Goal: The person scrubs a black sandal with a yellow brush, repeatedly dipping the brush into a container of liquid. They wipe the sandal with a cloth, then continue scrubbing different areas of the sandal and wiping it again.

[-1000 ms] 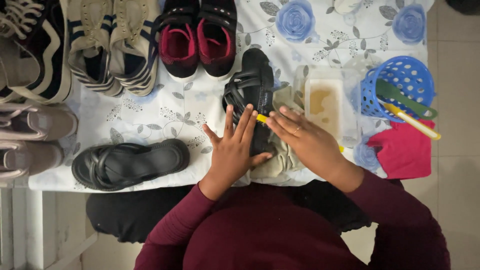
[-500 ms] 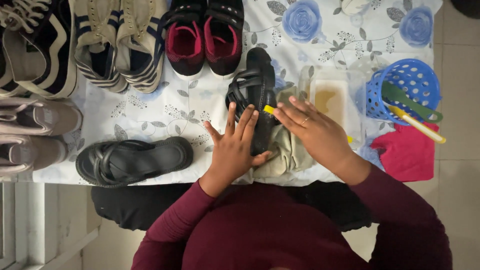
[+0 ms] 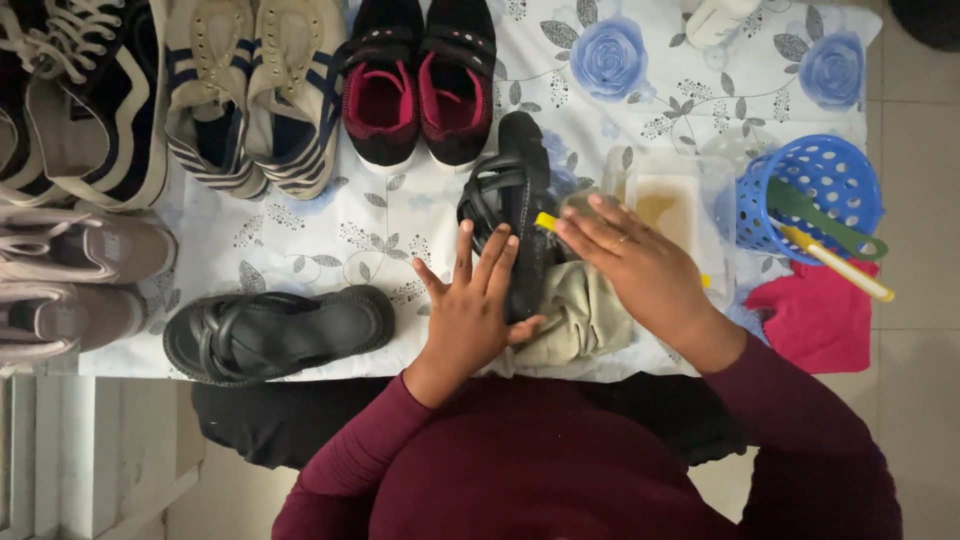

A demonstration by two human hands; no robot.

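Observation:
A black strappy sandal stands on its side on the flowered tablecloth, resting on a beige cloth. My left hand presses flat against the sandal's near end, fingers spread, thumb under it. My right hand is closed around a yellow-handled brush whose tip touches the sandal's side; most of the brush is hidden under the fingers. The matching black sandal lies flat at the table's front left.
Black-and-pink shoes, striped cream sneakers, black-and-white sneakers and grey shoes line the back and left. A clear tub of liquid, a blue basket with brushes and a pink cloth sit right.
Both hands keep their places on the upright sandal; my right hand with the brush has shifted slightly along its side. The view drifted a little.

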